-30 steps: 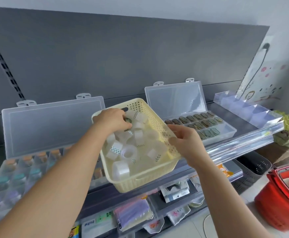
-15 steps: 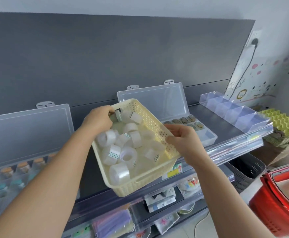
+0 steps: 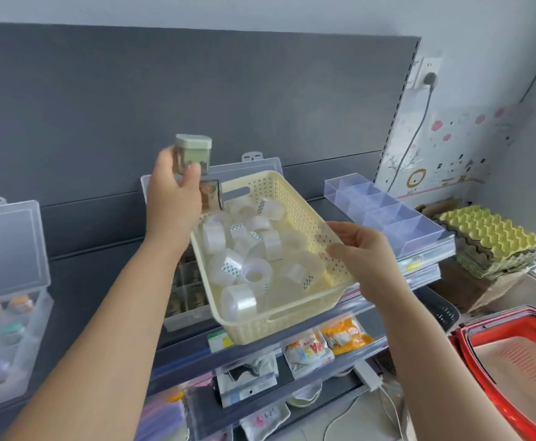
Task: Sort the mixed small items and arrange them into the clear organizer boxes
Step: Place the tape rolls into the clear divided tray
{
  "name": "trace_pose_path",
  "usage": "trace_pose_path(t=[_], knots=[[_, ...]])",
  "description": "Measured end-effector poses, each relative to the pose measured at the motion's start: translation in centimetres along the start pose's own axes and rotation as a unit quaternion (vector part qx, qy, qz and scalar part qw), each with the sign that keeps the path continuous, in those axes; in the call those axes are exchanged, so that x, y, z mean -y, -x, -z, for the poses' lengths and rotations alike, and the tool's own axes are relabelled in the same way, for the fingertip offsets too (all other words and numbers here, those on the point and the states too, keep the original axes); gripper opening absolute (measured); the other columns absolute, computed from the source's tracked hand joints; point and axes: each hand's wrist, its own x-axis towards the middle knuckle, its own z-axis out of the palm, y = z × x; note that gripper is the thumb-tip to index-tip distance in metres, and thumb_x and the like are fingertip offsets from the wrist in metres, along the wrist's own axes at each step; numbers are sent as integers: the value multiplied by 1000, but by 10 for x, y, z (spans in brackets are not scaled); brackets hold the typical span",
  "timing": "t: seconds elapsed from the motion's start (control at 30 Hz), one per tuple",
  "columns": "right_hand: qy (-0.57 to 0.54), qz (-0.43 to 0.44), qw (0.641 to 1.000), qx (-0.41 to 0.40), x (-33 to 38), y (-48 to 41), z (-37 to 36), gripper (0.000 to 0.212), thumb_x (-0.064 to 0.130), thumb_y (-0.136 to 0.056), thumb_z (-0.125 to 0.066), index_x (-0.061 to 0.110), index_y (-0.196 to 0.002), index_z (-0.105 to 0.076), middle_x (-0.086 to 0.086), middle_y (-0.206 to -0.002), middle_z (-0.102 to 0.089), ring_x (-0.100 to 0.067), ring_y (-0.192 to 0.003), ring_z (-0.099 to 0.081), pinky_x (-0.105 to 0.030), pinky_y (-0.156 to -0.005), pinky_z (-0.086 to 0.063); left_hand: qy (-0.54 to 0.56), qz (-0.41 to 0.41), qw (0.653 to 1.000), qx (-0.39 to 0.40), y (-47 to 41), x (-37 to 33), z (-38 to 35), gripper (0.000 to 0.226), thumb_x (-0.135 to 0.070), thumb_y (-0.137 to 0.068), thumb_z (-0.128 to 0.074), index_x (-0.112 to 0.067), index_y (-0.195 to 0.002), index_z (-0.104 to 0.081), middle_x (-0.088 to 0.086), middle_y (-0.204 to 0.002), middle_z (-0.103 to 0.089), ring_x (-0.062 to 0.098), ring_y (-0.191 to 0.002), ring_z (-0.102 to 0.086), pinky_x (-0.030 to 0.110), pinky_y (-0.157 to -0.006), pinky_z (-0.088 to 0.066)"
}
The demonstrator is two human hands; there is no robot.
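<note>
A cream perforated basket (image 3: 304, 214) holds several clear tape rolls (image 3: 253, 249). My right hand (image 3: 360, 253) grips its right rim and keeps it tilted above the shelf. My left hand (image 3: 172, 194) is raised over the basket's far left corner, shut on a small clear box with a green lid (image 3: 193, 152); a second small clear box with a brown print (image 3: 211, 195) hangs under the same fingers. Behind the basket lies an open clear organizer box (image 3: 183, 294) with dark items in its cells, mostly hidden.
Another open organizer box (image 3: 8, 281) with small bottles stands at the left. A clear divided tray (image 3: 384, 211) sits on the shelf at the right, egg cartons (image 3: 489, 237) beyond it. A red basket (image 3: 515, 367) is at lower right. Packets hang on the lower shelves.
My left hand has lifted out of the basket with the green-lidded box and the second small box. The view has swung to the right, with the basket still held by my right hand.
</note>
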Motion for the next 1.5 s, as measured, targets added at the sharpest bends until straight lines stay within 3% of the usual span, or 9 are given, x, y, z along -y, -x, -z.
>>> trace_pose_path(t=[0.1, 0.2, 0.43, 0.6, 0.77, 1.1, 1.23, 1.4, 1.5], knots=[[-3, -15, 999, -29, -6, -14, 30, 50, -10, -77, -53, 36, -85, -71, 8, -81, -75, -13, -71, -71, -25, -55, -55, 47, 138, 988, 54, 5, 4, -21, 21, -20, -97, -49, -23, -115, -58, -4, -105, -66, 15, -92, -65, 36, -75, -55], [-6, -20, 998, -63, -11, -33, 57, 47, -11, -77, -52, 29, -93, -73, 1, -85, -75, -19, -73, -71, -32, -60, -56, 87, 243, 957, 130, 11, 8, -47, 10, -15, -97, -51, -18, -100, -61, 3, -91, -67, 17, -72, -64, 27, -51, -51], [21, -31, 994, -104, -38, -93, 97, 44, -11, -79, -52, 23, -101, -71, -1, -83, -74, -23, -73, -70, -35, -64, -56, 80, 321, 914, 234, 5, 33, -113, 6, -12, -95, -55, -13, -93, -60, 10, -78, -68, 22, -57, -62, 20, -40, -44], [40, -36, 993, -103, -53, -137, 118, 43, -10, -78, -53, 24, -98, -71, 2, -81, -75, -21, -72, -71, -34, -61, -57, 70, 328, 912, 237, -4, 53, -154, 6, -15, -93, -58, -15, -92, -63, 4, -68, -71, 19, -52, -64, 21, -40, -44], [71, -49, 994, -74, -74, -169, 131, 38, -6, -81, -56, 19, -106, -71, -2, -92, -74, -26, -85, -69, -46, -79, -57, 59, 332, 918, 210, -6, 63, -184, 7, -13, -92, -60, -14, -87, -65, 1, -62, -69, 17, -45, -63, 20, -36, -42], [121, -22, 992, -9, -100, -209, 139, 41, 2, -80, -56, 42, -81, -66, 18, -88, -71, -11, -91, -66, -39, -79, -56, 26, 317, 935, 157, 1, 63, -212, 11, -14, -91, -60, -16, -83, -67, 2, -60, -69, 19, -45, -64, 20, -36, -40], [170, -12, 985, 10, -108, -218, 144, 35, 2, -80, -56, 28, -99, -70, 12, -95, -70, -12, -95, -64, -36, -80, -54, 18, 323, 937, 135, 8, 62, -220, 10, -14, -91, -60, -17, -84, -67, 1, -61, -69, 19, -46, -64, 21, -38, -41], [238, 12, 971, 29, -117, -221, 150, 34, 4, -82, -54, 25, -106, -67, 12, -94, -68, -4, -78, -61, -18, -56, -43, -20, 342, 929, 142, 26, 69, -227, 8, -16, -92, -59, -16, -90, -66, 6, -72, -69, 21, -51, -64, 22, -41, -41], [263, 15, 964, 36, -124, -219, 147, 30, 3, -82, -51, 20, -103, -65, 6, -91, -68, -14, -77, -62, -23, -56, -47, -20, 346, 931, 118, 33, 76, -228, 9, -17, -92, -59, -17, -90, -67, 6, -76, -72, 22, -56, -67, 24, -42, -43]])
